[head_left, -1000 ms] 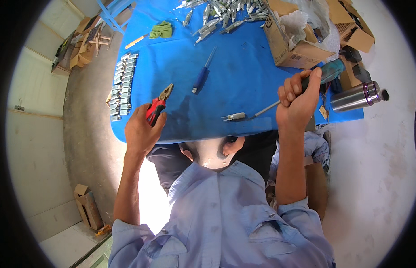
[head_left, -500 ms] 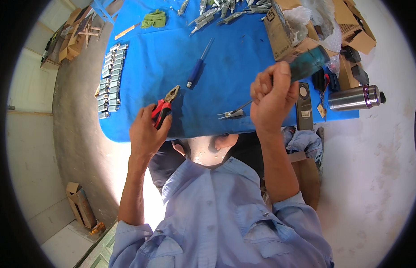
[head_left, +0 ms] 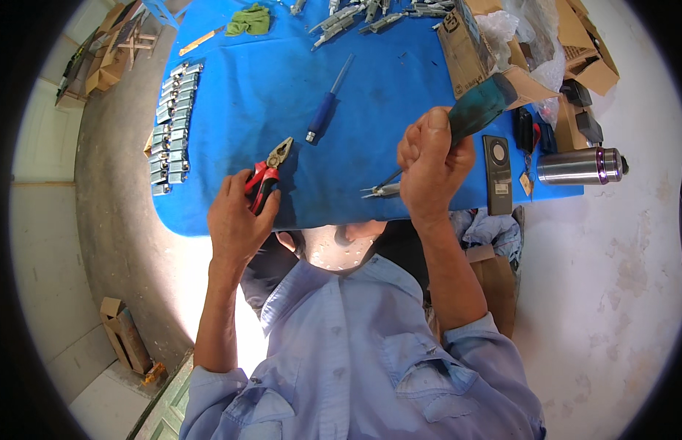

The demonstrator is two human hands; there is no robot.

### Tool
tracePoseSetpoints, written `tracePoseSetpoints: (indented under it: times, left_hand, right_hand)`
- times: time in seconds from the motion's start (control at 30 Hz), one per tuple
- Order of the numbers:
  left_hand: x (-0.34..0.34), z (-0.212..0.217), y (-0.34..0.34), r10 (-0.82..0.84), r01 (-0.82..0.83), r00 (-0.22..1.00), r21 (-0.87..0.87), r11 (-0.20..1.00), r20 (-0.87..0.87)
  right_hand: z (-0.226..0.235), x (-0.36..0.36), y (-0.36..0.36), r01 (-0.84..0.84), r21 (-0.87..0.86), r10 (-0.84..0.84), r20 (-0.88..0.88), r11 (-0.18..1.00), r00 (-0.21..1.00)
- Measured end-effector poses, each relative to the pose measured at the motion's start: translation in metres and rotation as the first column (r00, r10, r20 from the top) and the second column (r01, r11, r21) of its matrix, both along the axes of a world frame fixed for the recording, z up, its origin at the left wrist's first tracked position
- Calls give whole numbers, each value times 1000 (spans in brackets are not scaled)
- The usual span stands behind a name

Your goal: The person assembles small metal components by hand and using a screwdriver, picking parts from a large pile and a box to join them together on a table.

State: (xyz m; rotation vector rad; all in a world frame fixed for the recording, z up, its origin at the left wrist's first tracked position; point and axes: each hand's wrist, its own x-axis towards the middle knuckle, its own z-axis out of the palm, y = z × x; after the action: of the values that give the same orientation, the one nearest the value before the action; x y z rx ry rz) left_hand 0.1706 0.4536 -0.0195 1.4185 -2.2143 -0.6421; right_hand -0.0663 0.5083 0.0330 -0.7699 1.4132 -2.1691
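Combination pliers (head_left: 264,181) with red and black handles lie in my left hand (head_left: 238,216), which is closed around the grips; their jaws point away to the upper right. My right hand (head_left: 434,165) is closed on a screwdriver (head_left: 481,106) with a thick dark teal handle sticking out above the fist. Its thin shaft slants down left to a small silver metal part (head_left: 385,190) near the table's front edge; the fist partly hides that part. Between the hands, farther off, lies a blue-handled screwdriver (head_left: 322,115).
Silver metal pieces (head_left: 175,125) stand in rows at the left of the blue-covered table (head_left: 245,95). At the back are a green cloth (head_left: 248,20), an orange-handled knife (head_left: 201,40) and a metal-part heap (head_left: 346,24). A cardboard box (head_left: 465,53), phone (head_left: 498,176) and steel flask (head_left: 581,166) stand right.
My right hand with the teal-handled screwdriver has shifted slightly left and down, now covering more of the small metal part. My left hand keeps the pliers in nearly the same place.
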Motion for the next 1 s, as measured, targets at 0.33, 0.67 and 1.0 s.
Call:
tracePoseSetpoints:
  times: [0.33, 0.67, 1.0]
  left_hand:
    - [0, -3, 0, -15, 15, 1000, -59, 998, -1]
    - [0, -2, 2, 19, -19, 998, -4, 1000, -59]
    - [1, -3, 0, 20, -21, 998, -17, 1000, -54]
  right_hand:
    - [-22, -7, 9, -51, -50, 51, -5, 997, 999]
    - [-20, 7, 6, -52, 14, 54, -173, 999, 983]
    - [-16, 4, 1, -129, -3, 127, -139, 992, 982]
